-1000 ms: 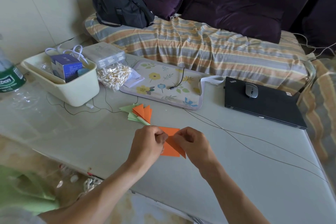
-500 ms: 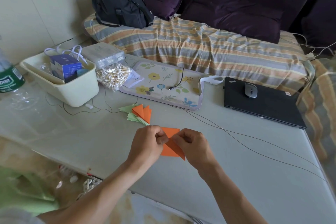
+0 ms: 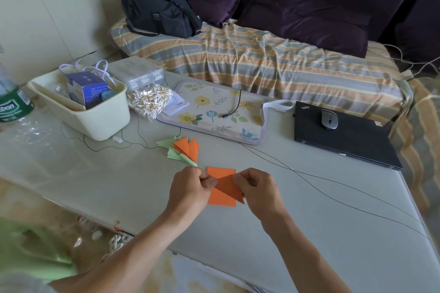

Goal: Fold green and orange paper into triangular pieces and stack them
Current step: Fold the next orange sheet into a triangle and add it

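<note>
An orange paper [image 3: 223, 191] lies near the front of the pale table [image 3: 309, 209], partly folded, with a darker triangular flap across it. My left hand [image 3: 190, 188] pinches its left edge and my right hand [image 3: 256, 189] pinches the flap's right side. Just behind my hands sits a small pile of folded pieces [image 3: 183, 150], green triangles under orange ones, fanned out on the table.
A cream tub [image 3: 95, 119] with a blue box stands at the left, next to a bag of cotton swabs [image 3: 150, 101]. Behind are a floral pad [image 3: 214, 112] and a shut black laptop [image 3: 345, 138] bearing a mouse. Thin cables [image 3: 333, 185] cross the table at right.
My hands have shifted slightly while pressing the fold; the triangular flap now lies further across the orange sheet. The pile has not moved.
</note>
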Demonstrator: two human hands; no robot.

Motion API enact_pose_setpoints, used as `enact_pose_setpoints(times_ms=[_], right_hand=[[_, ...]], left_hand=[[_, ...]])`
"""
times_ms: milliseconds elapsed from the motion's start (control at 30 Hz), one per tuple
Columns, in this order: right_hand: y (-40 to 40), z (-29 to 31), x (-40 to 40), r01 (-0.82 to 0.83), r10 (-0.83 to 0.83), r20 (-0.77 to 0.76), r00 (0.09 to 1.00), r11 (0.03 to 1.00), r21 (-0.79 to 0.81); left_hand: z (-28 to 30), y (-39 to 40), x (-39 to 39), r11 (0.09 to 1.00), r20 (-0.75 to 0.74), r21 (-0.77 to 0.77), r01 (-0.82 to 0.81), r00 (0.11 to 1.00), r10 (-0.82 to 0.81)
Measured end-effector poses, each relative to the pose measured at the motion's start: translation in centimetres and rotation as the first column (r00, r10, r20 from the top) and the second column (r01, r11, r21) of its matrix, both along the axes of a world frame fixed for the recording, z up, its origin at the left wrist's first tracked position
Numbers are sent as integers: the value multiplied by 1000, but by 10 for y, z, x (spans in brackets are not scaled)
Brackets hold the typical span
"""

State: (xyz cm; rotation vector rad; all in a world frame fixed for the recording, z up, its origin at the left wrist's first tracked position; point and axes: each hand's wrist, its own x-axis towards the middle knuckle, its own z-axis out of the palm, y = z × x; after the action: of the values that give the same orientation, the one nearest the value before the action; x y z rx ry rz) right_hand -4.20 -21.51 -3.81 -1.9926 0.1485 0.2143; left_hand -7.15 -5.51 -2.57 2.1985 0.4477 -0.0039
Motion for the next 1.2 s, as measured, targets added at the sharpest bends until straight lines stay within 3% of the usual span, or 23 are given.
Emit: enact_pose_setpoints(times_ms=[233,400,467,667,867,1067,1200], right_hand=[[1,0,-1,-52,58,-54,997,994,99],[-1,-2,-1,-45,46,-19,999,996,71],[-1,-3,0,-35,37,-20,999,994,100],[0,1,-1,-20,19,8,1000,997,77],[4,2,-7,-157,170,227,959,985,-75],[4,6,-7,-148,168,213,963,983,-105],[1,8,-5,-71,77,153,985,997,-43]], left_hand=[[-4,4,3,988,-27,-101,-115,993,113],[1,-3,5,889,-80,-417,-190,982,173],[2,-4,5,863,-72,-467,-193,981,181],[5,-4,3,856,-37,-482,-186,981,192],[4,-3,4,872,34,-463,-155,981,193],[6,-5,3,827,13,-552,-110,990,141],[3,-4,3,896,-31,-436,-78,997,72]])
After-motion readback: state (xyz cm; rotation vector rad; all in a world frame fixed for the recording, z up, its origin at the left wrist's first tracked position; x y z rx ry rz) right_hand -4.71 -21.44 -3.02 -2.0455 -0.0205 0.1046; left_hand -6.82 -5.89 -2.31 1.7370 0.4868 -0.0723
